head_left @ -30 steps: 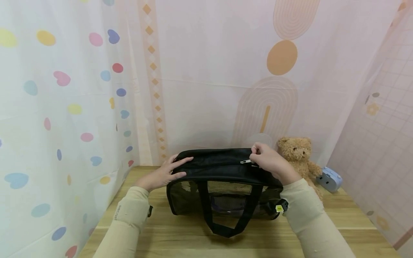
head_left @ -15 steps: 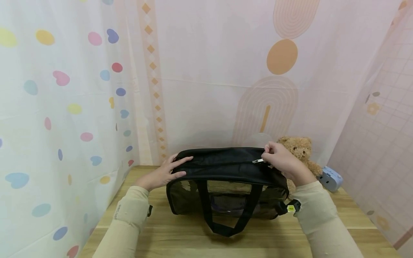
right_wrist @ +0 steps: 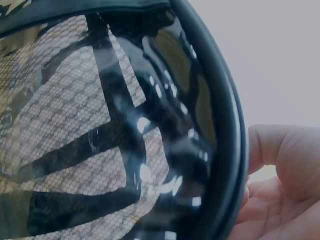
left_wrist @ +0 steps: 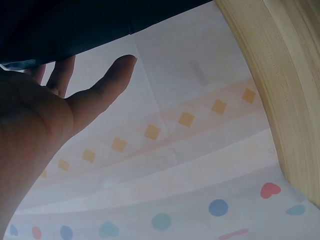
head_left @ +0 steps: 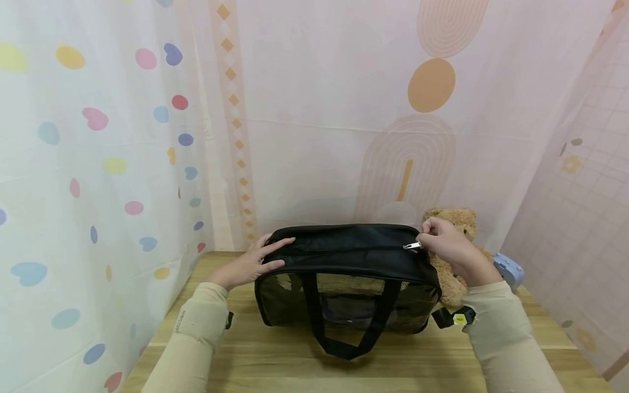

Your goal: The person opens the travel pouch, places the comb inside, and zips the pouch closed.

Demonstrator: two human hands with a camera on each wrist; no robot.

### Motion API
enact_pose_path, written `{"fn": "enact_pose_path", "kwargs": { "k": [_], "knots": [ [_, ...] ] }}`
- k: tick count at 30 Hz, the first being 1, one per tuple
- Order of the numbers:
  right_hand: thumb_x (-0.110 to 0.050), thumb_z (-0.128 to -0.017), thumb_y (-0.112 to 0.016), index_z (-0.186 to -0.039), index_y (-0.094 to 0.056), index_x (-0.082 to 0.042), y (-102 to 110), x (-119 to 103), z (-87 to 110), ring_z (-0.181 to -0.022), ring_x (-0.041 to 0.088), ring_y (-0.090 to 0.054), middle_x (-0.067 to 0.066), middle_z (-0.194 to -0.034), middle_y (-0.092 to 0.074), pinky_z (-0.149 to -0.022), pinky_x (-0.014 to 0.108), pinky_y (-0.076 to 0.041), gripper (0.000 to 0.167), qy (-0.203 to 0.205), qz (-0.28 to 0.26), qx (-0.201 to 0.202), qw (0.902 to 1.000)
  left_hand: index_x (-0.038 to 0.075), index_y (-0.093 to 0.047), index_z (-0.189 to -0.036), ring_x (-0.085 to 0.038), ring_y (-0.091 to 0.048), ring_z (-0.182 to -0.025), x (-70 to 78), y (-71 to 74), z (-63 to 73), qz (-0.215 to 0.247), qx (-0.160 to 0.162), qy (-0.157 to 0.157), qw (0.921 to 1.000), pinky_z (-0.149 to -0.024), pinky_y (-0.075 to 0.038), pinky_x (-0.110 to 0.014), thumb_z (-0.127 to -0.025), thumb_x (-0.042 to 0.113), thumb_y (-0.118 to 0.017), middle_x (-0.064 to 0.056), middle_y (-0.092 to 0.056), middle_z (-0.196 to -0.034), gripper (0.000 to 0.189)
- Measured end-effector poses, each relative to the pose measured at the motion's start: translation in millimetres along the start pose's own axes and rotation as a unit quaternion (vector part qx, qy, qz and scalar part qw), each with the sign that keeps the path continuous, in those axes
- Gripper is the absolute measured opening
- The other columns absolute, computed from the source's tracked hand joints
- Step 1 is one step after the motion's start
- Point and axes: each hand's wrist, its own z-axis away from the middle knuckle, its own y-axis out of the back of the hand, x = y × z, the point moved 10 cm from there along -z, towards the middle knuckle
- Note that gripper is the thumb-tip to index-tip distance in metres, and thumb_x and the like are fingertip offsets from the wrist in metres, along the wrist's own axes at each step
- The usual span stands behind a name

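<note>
A black bag (head_left: 344, 259) with clear and mesh sides and a dangling front strap handle (head_left: 315, 311) stands upright on the wooden table. My left hand (head_left: 251, 263) rests on its top left end, index finger and thumb stretched out over the top. The left wrist view shows the thumb (left_wrist: 107, 85) straight, beside the bag's dark edge. At the right end of the top seam, my right hand (head_left: 449, 245) pinches the silver zipper pull (head_left: 413, 246) with curled fingers. In the right wrist view the bag's side (right_wrist: 125, 110) hides part of that hand.
A brown teddy bear (head_left: 451, 286) sits behind the bag's right end, partly covered by my right hand. Right of it lies a light blue box-like object (head_left: 510, 270). Patterned curtains (head_left: 314, 164) hang behind and on both sides of the table (head_left: 275, 360).
My right hand has moved right along the top seam, bringing the zipper pull to the bag's right end. My left hand has stayed in place.
</note>
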Motion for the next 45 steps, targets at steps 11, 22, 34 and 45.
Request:
{"fn": "enact_pose_path", "kwargs": {
  "k": [11, 22, 34, 45],
  "knots": [
    [-0.001, -0.096, -0.048, -0.093, -0.039, -0.004, 14.5, 14.7, 6.3, -0.066, 0.014, -0.043, 0.001, -0.076, -0.044, -0.062, 0.029, -0.04, 0.01, 0.0, -0.016, 0.018, 0.9997, 0.043, -0.029, -0.16, -0.046, -0.002, -0.152, 0.5, -1.5, 0.5, 0.01, -0.003, 0.002, 0.9999, -0.109, -0.02, -0.075, -0.103, 0.053, -0.054, -0.013, 0.005, -0.169, 0.063],
    [-0.002, -0.097, -0.045, -0.094, -0.038, -0.003, 20.3, 24.3, 10.9, -0.066, 0.014, -0.041, 0.002, -0.077, -0.044, -0.06, 0.029, -0.037, 0.008, -0.007, 0.014, 0.021, 0.9997, 0.042, -0.029, -0.16, -0.046, -0.002, -0.152, -1.0, 1.1, 4.8, 0.009, -0.003, 0.009, 0.9999, -0.109, -0.02, -0.075, -0.103, 0.051, -0.054, -0.013, 0.005, -0.169, 0.063],
    [-0.006, -0.102, -0.043, -0.093, -0.036, -0.004, 23.4, 45.6, 15.4, -0.068, 0.016, -0.04, 0.002, -0.077, -0.04, -0.062, 0.03, -0.037, 0.012, -0.028, 0.007, 0.011, 0.9995, 0.045, -0.028, -0.159, -0.046, -0.003, -0.152, -1.3, 1.1, 5.4, 0.01, -0.002, 0.009, 0.9999, -0.109, -0.021, -0.075, -0.103, 0.053, -0.053, -0.012, 0.005, -0.169, 0.062],
    [-0.007, -0.107, -0.038, -0.091, -0.033, -0.006, 27.0, 65.0, 19.9, -0.064, 0.013, -0.037, 0.0, -0.071, -0.035, -0.063, 0.029, -0.038, 0.016, -0.041, -0.042, 0.006, 0.9983, 0.044, -0.029, -0.159, -0.046, -0.003, -0.152, 2.0, -1.9, 5.5, 0.013, -0.005, 0.016, 0.9998, -0.11, -0.02, -0.074, -0.102, 0.054, -0.054, -0.012, 0.004, -0.169, 0.063]
  ]
}}
